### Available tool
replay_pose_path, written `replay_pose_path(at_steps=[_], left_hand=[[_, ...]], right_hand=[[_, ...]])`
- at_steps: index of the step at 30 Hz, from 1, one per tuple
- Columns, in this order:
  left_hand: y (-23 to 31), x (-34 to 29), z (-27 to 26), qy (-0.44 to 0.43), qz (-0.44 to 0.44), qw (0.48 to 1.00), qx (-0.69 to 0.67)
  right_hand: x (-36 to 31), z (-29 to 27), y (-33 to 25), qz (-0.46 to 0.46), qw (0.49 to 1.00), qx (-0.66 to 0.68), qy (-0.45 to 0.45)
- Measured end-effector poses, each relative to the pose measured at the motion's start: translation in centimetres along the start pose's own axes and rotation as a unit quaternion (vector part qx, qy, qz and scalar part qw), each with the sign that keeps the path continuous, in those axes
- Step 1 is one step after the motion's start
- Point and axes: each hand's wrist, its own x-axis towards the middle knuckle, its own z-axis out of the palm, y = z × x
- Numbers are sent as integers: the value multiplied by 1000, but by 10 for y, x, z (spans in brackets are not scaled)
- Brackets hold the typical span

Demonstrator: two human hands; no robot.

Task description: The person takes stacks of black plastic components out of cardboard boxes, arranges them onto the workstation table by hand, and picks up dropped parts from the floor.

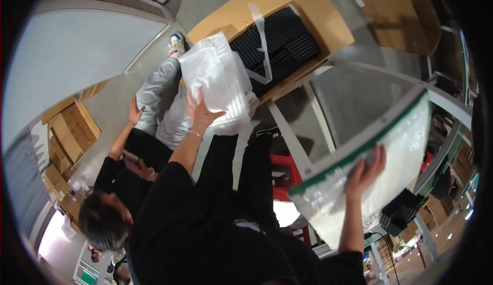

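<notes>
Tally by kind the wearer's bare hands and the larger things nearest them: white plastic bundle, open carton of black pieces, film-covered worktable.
Bare hands, left hand and right hand: 2
White plastic bundle: 1
Open carton: 1
Film-covered worktable: 1
Total: 5

A grey floor (pixel 197 7) carries an open cardboard carton (pixel 336 25), its flaps spread, packed with rows of slim black pieces (pixel 287 35); a translucent strip (pixel 261 28) trails across them. A light-coloured sneaker (pixel 177 43) is planted on the same floor near the carton, while a second brown carton (pixel 395 17) stands beyond it at upper right and more cardboard boxes (pixel 74 131) cluster at left. At right, a green-edged workbench (pixel 318 177) bears a glossy clear plastic film (pixel 328 213) over its pale top. Ridged black pieces (pixel 400 213) sit by its lower right edge, though whether they rest on it cannot be told.
</notes>
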Motion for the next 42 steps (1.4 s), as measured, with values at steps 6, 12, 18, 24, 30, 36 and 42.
replay_pose_path(at_steps=[6, 12, 18, 24, 30, 36, 42], left_hand=[[63, 145, 36, -66, 312, 876, 363], [63, 229, 125, -174, 214, 886, 373], [81, 199, 183, -138, 487, 833, 225], [192, 207, 190, -32, 616, 685, 387], [199, 240, 224, -201, 530, 773, 285], [182, 208, 183, -363, 338, 868, 31], [148, 195, 174, -514, 415, 717, 225]], right_hand=[[2, 0, 7, 13, 998, -22, -56], [3, -4, 8, 43, 994, -54, -84], [-16, -26, 24, 74, 984, -135, -90], [-32, -38, 27, 101, 974, -186, -85], [-31, -40, 26, 73, 969, -213, -105], [-26, -23, 17, 170, 979, -104, -52], [-17, -7, 15, 114, 987, -95, -66]])
